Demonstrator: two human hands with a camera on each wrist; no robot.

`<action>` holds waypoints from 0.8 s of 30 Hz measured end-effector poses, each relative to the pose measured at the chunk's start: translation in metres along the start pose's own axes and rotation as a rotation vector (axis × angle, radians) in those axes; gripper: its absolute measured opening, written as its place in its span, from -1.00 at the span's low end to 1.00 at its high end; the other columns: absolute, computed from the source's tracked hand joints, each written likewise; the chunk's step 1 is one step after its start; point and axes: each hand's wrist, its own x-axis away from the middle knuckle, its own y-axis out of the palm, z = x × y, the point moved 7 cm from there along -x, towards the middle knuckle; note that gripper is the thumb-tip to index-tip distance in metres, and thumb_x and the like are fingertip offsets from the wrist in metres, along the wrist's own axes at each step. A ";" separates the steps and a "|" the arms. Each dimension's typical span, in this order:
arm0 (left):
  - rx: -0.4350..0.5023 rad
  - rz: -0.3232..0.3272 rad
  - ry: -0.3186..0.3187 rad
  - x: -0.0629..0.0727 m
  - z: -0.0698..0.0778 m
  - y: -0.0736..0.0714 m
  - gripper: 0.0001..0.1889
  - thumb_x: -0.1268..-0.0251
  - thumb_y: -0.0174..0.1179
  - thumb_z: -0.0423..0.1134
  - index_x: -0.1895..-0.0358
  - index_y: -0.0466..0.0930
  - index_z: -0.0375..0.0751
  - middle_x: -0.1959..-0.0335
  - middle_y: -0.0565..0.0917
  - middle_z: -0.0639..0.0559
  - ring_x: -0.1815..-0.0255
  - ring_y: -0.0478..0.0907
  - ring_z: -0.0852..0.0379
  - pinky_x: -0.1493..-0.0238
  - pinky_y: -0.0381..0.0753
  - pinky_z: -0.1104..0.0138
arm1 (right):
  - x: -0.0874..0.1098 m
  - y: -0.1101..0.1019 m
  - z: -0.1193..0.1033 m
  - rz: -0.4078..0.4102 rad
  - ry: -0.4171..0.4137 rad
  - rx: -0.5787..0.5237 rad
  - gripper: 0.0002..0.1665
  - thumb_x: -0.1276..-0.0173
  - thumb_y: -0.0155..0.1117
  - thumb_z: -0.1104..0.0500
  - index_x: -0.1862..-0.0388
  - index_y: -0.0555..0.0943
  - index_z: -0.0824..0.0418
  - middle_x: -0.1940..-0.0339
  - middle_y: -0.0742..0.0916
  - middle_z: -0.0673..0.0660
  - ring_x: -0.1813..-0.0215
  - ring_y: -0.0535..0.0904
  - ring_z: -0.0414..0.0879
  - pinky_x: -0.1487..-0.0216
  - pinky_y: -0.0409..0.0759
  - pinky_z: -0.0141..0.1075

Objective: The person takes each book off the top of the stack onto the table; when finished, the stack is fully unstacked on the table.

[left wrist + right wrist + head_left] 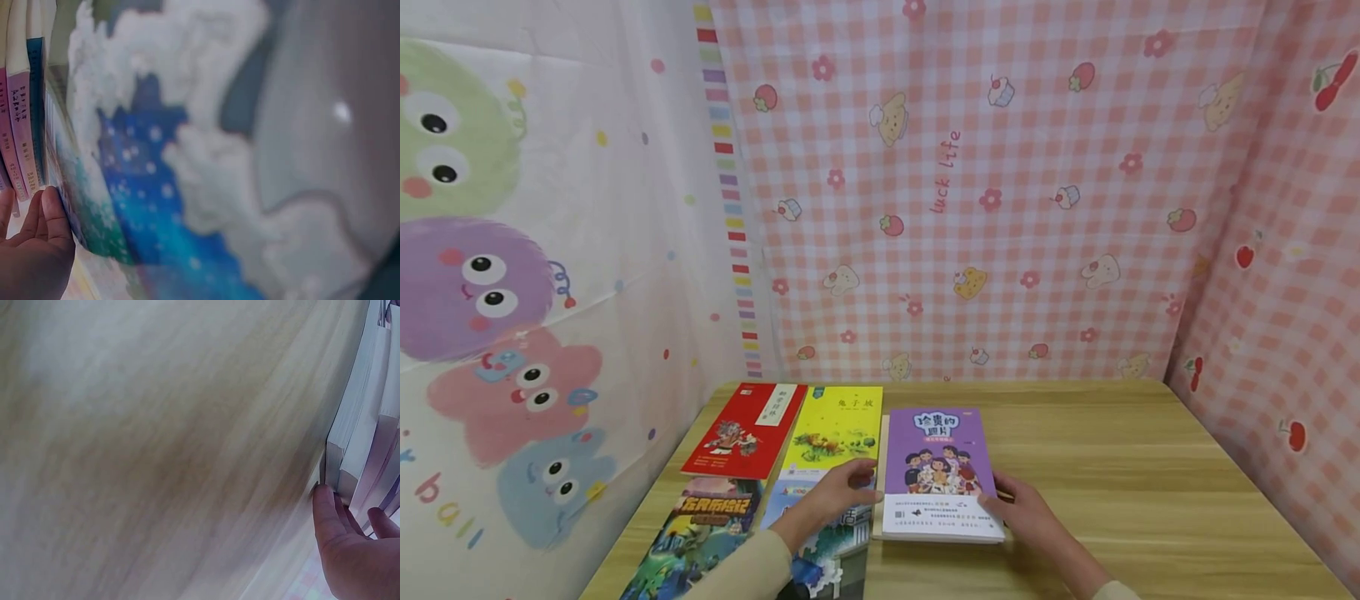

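Observation:
A stack of several books lies on the wooden table, a purple book [934, 467] with cartoon children on top. One book lower down juts out a little on the left. My right hand [1030, 512] grips the stack's right side near its front corner, thumb over the top cover's edge. In the right wrist view the fingers [328, 515] reach the lowest page edges. At the opposite side is my left hand [835, 496], fingers fairly straight. The left wrist view has its fingertips [53, 203] right by the book spines [24, 119].
Left of the stack lie a red book [741, 437], a yellow book [838, 425], a dark illustrated book [688, 542] and a blue-grey book [835, 558] partly under my left arm. Bare wooden table [1097, 467] extends to the right. Patterned curtains [970, 183] enclose the table.

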 end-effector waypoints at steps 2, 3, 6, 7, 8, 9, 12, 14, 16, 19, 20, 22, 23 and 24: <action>0.002 -0.004 -0.005 0.000 0.000 0.001 -0.32 -0.18 0.44 -0.16 -0.38 0.43 -0.20 -0.24 0.53 -0.19 -0.29 0.42 -0.20 -0.30 0.36 -0.11 | 0.001 0.000 0.000 0.005 0.003 -0.011 -0.32 -0.39 0.30 0.20 -0.35 0.36 0.55 -0.26 0.54 0.48 -0.24 0.51 0.36 -0.23 0.48 0.10; -0.001 -0.007 -0.004 0.001 0.000 0.001 -0.31 -0.18 0.44 -0.15 -0.38 0.43 -0.20 -0.25 0.52 -0.18 -0.29 0.41 -0.20 -0.30 0.36 -0.12 | 0.001 0.000 0.001 0.008 0.004 -0.016 -0.32 -0.38 0.30 0.20 -0.35 0.35 0.55 -0.26 0.54 0.49 -0.23 0.51 0.34 -0.22 0.48 0.09; -0.013 -0.019 -0.003 0.001 0.004 0.004 -0.28 -0.18 0.44 -0.09 -0.39 0.41 -0.18 -0.28 0.50 -0.19 -0.32 0.38 -0.21 -0.31 0.34 -0.13 | 0.000 -0.003 0.003 0.026 0.016 -0.015 -0.29 -0.36 0.32 0.20 -0.37 0.34 0.54 -0.25 0.55 0.48 -0.18 0.55 0.29 -0.19 0.51 0.07; -0.015 -0.025 0.002 0.001 0.006 0.006 -0.27 -0.18 0.44 -0.09 -0.41 0.39 -0.19 -0.30 0.48 -0.21 -0.33 0.37 -0.23 -0.31 0.34 -0.14 | -0.001 -0.004 0.004 0.031 0.021 -0.017 -0.28 -0.35 0.33 0.20 -0.37 0.34 0.54 -0.24 0.55 0.48 -0.16 0.56 0.27 -0.17 0.52 0.05; -0.014 -0.029 0.004 0.001 0.007 0.008 -0.25 -0.18 0.44 -0.07 -0.42 0.38 -0.20 -0.31 0.46 -0.22 -0.34 0.35 -0.24 -0.30 0.34 -0.14 | -0.002 -0.005 0.005 0.035 0.023 -0.016 -0.28 -0.35 0.33 0.21 -0.37 0.35 0.54 -0.24 0.55 0.48 -0.16 0.57 0.26 -0.17 0.53 0.04; -0.015 -0.031 0.011 0.001 0.009 0.009 -0.24 -0.19 0.44 -0.08 -0.42 0.36 -0.22 -0.32 0.45 -0.25 -0.35 0.34 -0.25 -0.30 0.35 -0.15 | -0.002 -0.006 0.006 0.039 0.028 -0.016 -0.29 -0.34 0.33 0.21 -0.36 0.35 0.54 -0.24 0.55 0.48 -0.15 0.57 0.25 -0.16 0.53 0.03; -0.014 -0.027 0.021 0.001 0.013 0.015 -0.23 -0.19 0.44 -0.09 -0.44 0.33 -0.24 -0.34 0.42 -0.29 -0.36 0.32 -0.29 -0.28 0.36 -0.15 | -0.003 -0.011 0.010 0.051 0.065 -0.061 -0.30 -0.33 0.33 0.24 -0.36 0.36 0.53 -0.26 0.53 0.48 -0.13 0.57 0.20 -0.10 0.55 -0.08; -0.013 -0.025 0.035 0.000 0.016 0.019 -0.22 -0.19 0.44 -0.11 -0.44 0.32 -0.26 -0.32 0.42 -0.30 -0.35 0.32 -0.30 -0.27 0.37 -0.16 | -0.003 -0.015 0.012 0.056 0.086 -0.102 -0.31 -0.32 0.32 0.27 -0.35 0.36 0.54 -0.28 0.51 0.49 -0.10 0.58 0.17 -0.04 0.57 -0.14; -0.019 -0.022 0.046 -0.001 0.019 0.022 -0.21 -0.18 0.45 -0.12 -0.44 0.31 -0.27 -0.30 0.44 -0.29 -0.33 0.33 -0.29 -0.25 0.39 -0.15 | -0.004 -0.019 0.014 0.066 0.114 -0.142 -0.31 -0.32 0.31 0.28 -0.36 0.35 0.54 -0.28 0.51 0.50 -0.04 0.60 0.12 0.04 0.57 -0.21; -0.015 -0.024 0.057 -0.003 0.022 0.026 -0.20 -0.17 0.46 -0.13 -0.44 0.30 -0.28 -0.28 0.45 -0.28 -0.30 0.34 -0.28 -0.23 0.41 -0.15 | -0.005 -0.026 0.015 0.083 0.138 -0.155 -0.32 -0.32 0.29 0.29 -0.36 0.35 0.54 -0.25 0.53 0.50 0.02 0.60 0.06 0.09 0.55 -0.28; -0.018 -0.023 0.055 -0.003 0.022 0.027 -0.19 -0.16 0.46 -0.13 -0.45 0.30 -0.28 -0.27 0.45 -0.28 -0.30 0.35 -0.27 -0.22 0.42 -0.15 | -0.005 -0.028 0.016 0.088 0.149 -0.165 -0.33 -0.32 0.27 0.30 -0.36 0.35 0.55 -0.22 0.55 0.49 0.05 0.60 0.05 0.10 0.55 -0.28; -0.017 -0.020 0.050 -0.004 0.022 0.028 -0.19 -0.16 0.46 -0.14 -0.45 0.29 -0.28 -0.28 0.44 -0.28 -0.30 0.34 -0.27 -0.22 0.42 -0.15 | -0.006 -0.030 0.016 0.099 0.162 -0.190 -0.35 -0.31 0.27 0.33 -0.34 0.37 0.54 -0.11 0.61 0.45 0.12 0.62 0.02 0.14 0.57 -0.27; -0.019 -0.018 0.048 -0.004 0.022 0.028 -0.19 -0.17 0.46 -0.14 -0.46 0.29 -0.27 -0.28 0.44 -0.29 -0.31 0.34 -0.27 -0.23 0.41 -0.15 | -0.006 -0.030 0.016 0.100 0.167 -0.199 -0.36 -0.30 0.27 0.34 -0.33 0.37 0.55 -0.06 0.63 0.43 0.15 0.62 0.00 0.16 0.58 -0.27; -0.022 -0.015 0.046 -0.004 0.021 0.028 -0.18 -0.17 0.46 -0.13 -0.46 0.28 -0.27 -0.29 0.43 -0.30 -0.31 0.34 -0.28 -0.23 0.41 -0.15 | -0.006 -0.030 0.017 0.101 0.168 -0.217 -0.36 -0.29 0.26 0.36 -0.33 0.37 0.56 -0.03 0.65 0.41 0.20 0.63 -0.01 0.20 0.60 -0.26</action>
